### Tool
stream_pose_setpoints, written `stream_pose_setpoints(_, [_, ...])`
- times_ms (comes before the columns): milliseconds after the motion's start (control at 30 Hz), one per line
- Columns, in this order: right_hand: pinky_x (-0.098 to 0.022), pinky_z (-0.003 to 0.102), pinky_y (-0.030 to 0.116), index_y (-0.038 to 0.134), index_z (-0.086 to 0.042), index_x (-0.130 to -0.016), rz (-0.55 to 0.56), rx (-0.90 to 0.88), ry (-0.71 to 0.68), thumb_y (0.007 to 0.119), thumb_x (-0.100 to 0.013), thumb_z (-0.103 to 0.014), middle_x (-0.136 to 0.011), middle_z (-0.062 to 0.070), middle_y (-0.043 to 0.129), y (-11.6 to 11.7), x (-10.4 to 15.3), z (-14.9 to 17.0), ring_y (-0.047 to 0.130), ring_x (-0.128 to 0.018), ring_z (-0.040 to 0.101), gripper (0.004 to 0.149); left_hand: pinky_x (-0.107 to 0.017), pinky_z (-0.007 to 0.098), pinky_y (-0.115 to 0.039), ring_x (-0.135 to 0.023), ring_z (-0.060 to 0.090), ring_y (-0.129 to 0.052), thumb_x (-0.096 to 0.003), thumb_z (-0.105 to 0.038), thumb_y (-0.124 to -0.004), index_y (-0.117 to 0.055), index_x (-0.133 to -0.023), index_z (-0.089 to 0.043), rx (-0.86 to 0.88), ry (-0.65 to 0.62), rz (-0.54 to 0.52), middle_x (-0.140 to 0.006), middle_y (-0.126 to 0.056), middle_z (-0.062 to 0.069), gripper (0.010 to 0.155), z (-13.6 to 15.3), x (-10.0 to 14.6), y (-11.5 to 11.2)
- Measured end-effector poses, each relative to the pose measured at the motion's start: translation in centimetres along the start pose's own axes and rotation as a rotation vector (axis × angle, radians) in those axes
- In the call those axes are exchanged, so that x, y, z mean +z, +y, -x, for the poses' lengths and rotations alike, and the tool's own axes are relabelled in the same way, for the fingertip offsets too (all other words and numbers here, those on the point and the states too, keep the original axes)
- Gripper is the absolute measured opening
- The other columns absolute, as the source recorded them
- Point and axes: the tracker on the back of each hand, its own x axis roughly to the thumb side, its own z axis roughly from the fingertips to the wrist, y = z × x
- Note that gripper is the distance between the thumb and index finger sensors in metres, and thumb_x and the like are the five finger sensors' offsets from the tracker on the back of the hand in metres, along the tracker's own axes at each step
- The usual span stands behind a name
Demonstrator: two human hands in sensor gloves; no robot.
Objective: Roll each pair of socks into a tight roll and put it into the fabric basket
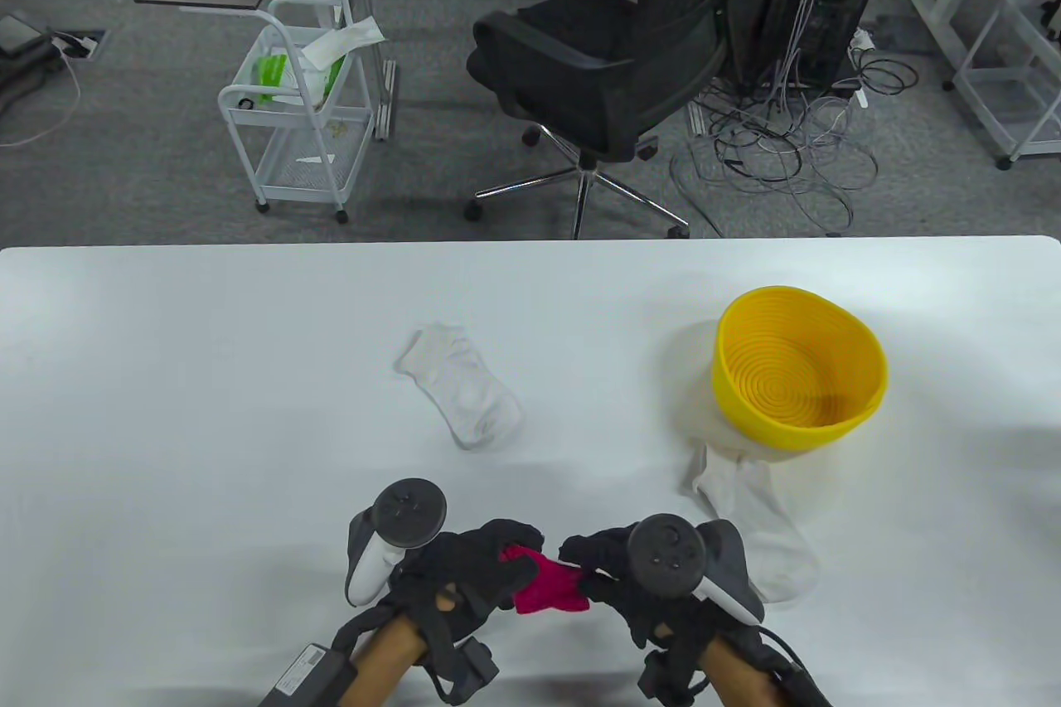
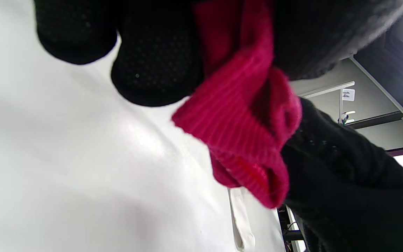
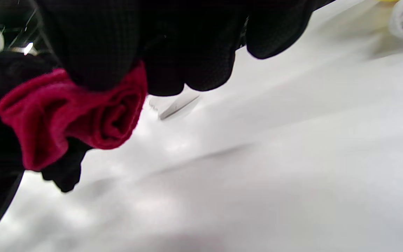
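You have two hands at work, both in black sensor gloves with a round black tracker on the back. Your left hand (image 1: 464, 570) and your right hand (image 1: 638, 574) meet at the near edge of the white tabletop (image 1: 207, 375), and between them sits one magenta sock roll (image 1: 549, 587), a ribbed knit bundle. In the right wrist view its end shows a spiral of wound layers, and a loose cuff fold hangs open beside it. Your left fingers (image 2: 156, 66) curl round the roll's left side, pressing the knit from above; your right fingers (image 3: 93, 52) curl over its right end and pinch it, the fingertips bunched close together. Both gloves have a fine dotted grip texture.

Two white ankle socks lie flat on the tabletop, apart from each other. One white sock (image 1: 460, 396) lies near the middle, far of your hands, smooth and slightly crumpled at the cuff. The other white sock (image 1: 758, 529) lies just right of your right hand, its far end touching or tucked under the basket; which of the two cannot be told.

There is one yellow basket (image 1: 866, 400), far right of your hands: a round bowl shape of coiled rope, its rings spiralling to the centre. Nothing shows inside it.
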Motion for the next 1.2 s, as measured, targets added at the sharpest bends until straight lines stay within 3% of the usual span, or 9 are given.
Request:
stream_pose_setpoints(267, [-0.065, 0.051, 0.072, 0.088, -0.036, -0.077, -0.010, 0.030, 0.043, 0.085, -0.038, -0.045, -0.077, -0.011, 0.097, 0.5, -0.3, 0.0, 0.096, -0.074, 0.014, 0.040, -0.048, 0.049, -0.078, -0.048, 0.021, -0.100, -0.0375, -0.048, -0.083, -0.079, -0.087, -0.030, -0.149, -0.045, 0.012, -0.075, -0.095, 0.008, 0.052, -0.8, 0.1, -1.0])
stream_pose_setpoints(433, [-0.061, 0.052, 0.074, 0.086, -0.030, -0.078, 0.012, -0.087, 0.138, 0.081, -0.040, -0.046, -0.075, -0.008, 0.096, 0.5, -0.7, 0.9, 0.097, -0.070, 0.016, 0.041, -0.052, 0.050, -0.075, -0.052, 0.023, -0.097, -0.0393, -0.046, -0.078, -0.077, -0.089, -0.032, -0.285, -0.128, -0.002, -0.079, -0.091, 0.008, 0.051, -2.0, 0.5, -1.7])
stream_pose_setpoints(600, [-0.059, 0.051, 0.077, 0.086, -0.029, -0.077, 0.006, -0.148, 0.194, 0.081, -0.040, -0.048, -0.073, -0.008, 0.097, 0.7, -0.9, 1.5, 0.100, -0.067, 0.016, 0.042, -0.052, 0.050, -0.074, -0.053, 0.023, -0.097, -0.0401, -0.045, -0.075, -0.077, -0.089, -0.032, -0.294, -0.143, 0.009, -0.079, -0.090, 0.008, 0.050, -2.3, 0.6, -1.8])
stream_pose_setpoints(733, [-0.062, 0.052, 0.073, 0.081, -0.032, -0.083, -0.083, -0.279, 0.162, 0.082, -0.040, -0.047, -0.082, -0.007, 0.092, 0.8, -1.0, 2.0, 0.096, -0.075, 0.018, 0.046, -0.052, 0.050, -0.074, -0.054, 0.023, -0.097, -0.0404, -0.045, -0.075, -0.074, -0.090, -0.032, -0.246, -0.139, -0.012, -0.081, -0.089, 0.008, 0.051, -1.9, 0.7, -1.2])
stream_pose_setpoints(867, [-0.065, 0.054, 0.069, 0.058, -0.032, -0.100, -0.284, -0.416, 0.128, 0.076, -0.043, -0.049, -0.100, 0.000, 0.077, 1.9, -1.3, 2.4, 0.088, -0.087, 0.024, 0.062, -0.052, 0.049, -0.076, -0.055, 0.022, -0.098, -0.0403, -0.043, -0.076, -0.074, -0.090, -0.032, -0.190, -0.186, -0.022, -0.082, -0.089, 0.007, 0.051, -1.9, 0.8, -0.8])
stream_pose_setpoints(1000, [-0.066, 0.053, 0.070, 0.049, -0.033, -0.103, -0.449, -0.627, 0.055, 0.067, -0.045, -0.051, -0.103, 0.001, 0.074, 2.7, -1.3, 2.1, 0.089, -0.089, 0.023, 0.063, -0.051, 0.049, -0.077, -0.055, 0.022, -0.099, -0.0401, -0.041, -0.076, -0.075, -0.088, -0.033, -0.119, -0.237, -0.074, -0.082, -0.090, 0.007, 0.049, -2.3, 1.1, -0.3])
stream_pose_setpoints(1067, [-0.066, 0.052, 0.070, 0.049, -0.029, -0.103, -0.476, -0.700, 0.052, 0.069, -0.046, -0.048, -0.102, 0.002, 0.076, 2.7, -1.3, 2.0, 0.090, -0.087, 0.022, 0.063, -0.051, 0.048, -0.077, -0.056, 0.022, -0.099, -0.0402, -0.041, -0.076, -0.075, -0.088, -0.033, -0.097, -0.238, -0.083, -0.083, -0.090, 0.007, 0.049, -2.2, 1.1, -0.2])
stream_pose_setpoints(1133, [-0.065, 0.049, 0.072, 0.054, -0.029, -0.101, -0.412, -0.644, 0.073, 0.070, -0.046, -0.046, -0.097, -0.001, 0.080, 2.3, -1.3, 2.1, 0.093, -0.081, 0.018, 0.060, -0.050, 0.049, -0.078, -0.057, 0.023, -0.100, -0.0401, -0.043, -0.077, -0.075, -0.089, -0.033, -0.092, -0.210, -0.083, -0.084, -0.090, 0.007, 0.049, -1.9, 1.1, -0.3])
stream_pose_setpoints(1200, [-0.063, 0.049, 0.074, 0.058, -0.028, -0.100, -0.338, -0.602, 0.110, 0.071, -0.045, -0.045, -0.094, -0.001, 0.082, 2.1, -1.3, 2.0, 0.095, -0.078, 0.017, 0.058, -0.053, 0.048, -0.076, -0.069, 0.025, -0.095, -0.0410, -0.049, -0.073, -0.063, -0.095, -0.040, -0.073, -0.204, -0.115, -0.099, -0.073, 0.009, 0.056, -1.6, 1.2, -0.5])
